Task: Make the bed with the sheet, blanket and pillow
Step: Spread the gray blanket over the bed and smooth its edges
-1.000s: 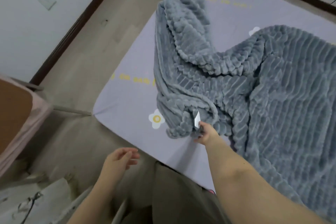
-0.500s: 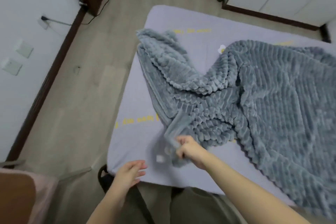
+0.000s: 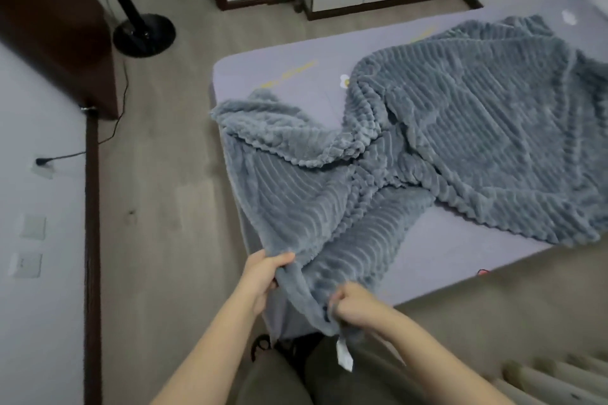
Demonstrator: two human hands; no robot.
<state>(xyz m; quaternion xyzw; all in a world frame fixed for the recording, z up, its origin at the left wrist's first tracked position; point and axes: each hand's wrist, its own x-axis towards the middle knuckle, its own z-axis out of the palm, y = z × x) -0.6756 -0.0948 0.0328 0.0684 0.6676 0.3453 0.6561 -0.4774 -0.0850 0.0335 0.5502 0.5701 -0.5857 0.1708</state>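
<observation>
Folds of the fluffy grey-blue ribbed blanket (image 3: 460,141) lie bunched up on the pale purple sheet (image 3: 279,76) that covers the bed. Its near corner is pulled past the bed's edge. The left hand (image 3: 263,276) has its grip clamped on the blanket's edge. The right hand (image 3: 355,307) has its grip clamped on the corner, just above a small white tag (image 3: 343,358).
</observation>
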